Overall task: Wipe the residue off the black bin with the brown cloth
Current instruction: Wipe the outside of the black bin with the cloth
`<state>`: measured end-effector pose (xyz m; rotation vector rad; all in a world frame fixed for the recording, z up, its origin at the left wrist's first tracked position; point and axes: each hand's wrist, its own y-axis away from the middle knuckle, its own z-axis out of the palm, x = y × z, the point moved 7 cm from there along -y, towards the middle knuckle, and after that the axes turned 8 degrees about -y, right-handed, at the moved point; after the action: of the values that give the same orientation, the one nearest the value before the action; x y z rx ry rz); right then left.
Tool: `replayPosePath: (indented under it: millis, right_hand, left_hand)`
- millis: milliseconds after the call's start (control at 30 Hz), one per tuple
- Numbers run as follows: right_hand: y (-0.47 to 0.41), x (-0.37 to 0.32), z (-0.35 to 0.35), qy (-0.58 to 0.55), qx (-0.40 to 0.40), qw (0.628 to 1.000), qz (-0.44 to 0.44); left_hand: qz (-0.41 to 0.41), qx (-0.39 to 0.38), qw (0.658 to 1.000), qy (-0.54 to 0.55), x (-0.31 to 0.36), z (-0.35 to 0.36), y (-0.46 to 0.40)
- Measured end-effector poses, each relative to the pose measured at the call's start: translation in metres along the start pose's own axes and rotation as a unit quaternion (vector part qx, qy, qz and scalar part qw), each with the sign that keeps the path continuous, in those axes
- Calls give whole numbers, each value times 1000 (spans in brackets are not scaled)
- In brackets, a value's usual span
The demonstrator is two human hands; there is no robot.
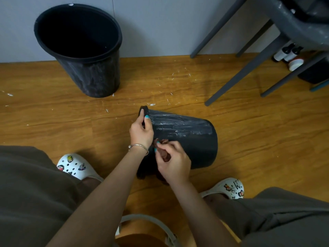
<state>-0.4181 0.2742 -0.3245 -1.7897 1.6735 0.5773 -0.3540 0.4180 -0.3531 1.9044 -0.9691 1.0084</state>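
Observation:
A black bin [192, 139] lies on its side on the wooden floor, its open end to the left and its base to the right. White streaky residue covers its upper side. My left hand [141, 131] grips the bin's rim at the left end. My right hand [173, 161] holds a bunched brown cloth [164, 155] against the bin's near side, just right of my left wrist. Much of the cloth is hidden inside my fingers.
A second black bin [80, 49] stands upright at the back left by the grey wall, with pale smears on its side. Grey chair legs [236, 75] stand at the right, bottles [288, 54] behind them. White flecks dot the floor. My feet in white clogs [74, 165] flank the bin.

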Motion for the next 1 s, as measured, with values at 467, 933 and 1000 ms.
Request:
replayPosePath:
  millis: [467,933,1000]
  right_hand:
    - [-52,74,-88,-76,115,972,192]
    - [-32,87,-65,141,45,958,245]
    - [-32,66,-58,153,90,965,192]
  left_hand:
    - [-58,-39,997,-15,20,4,6]
    - [-49,-46,993,-99,24,13,26]
    - [-52,-39,993,-100,23,12,26]
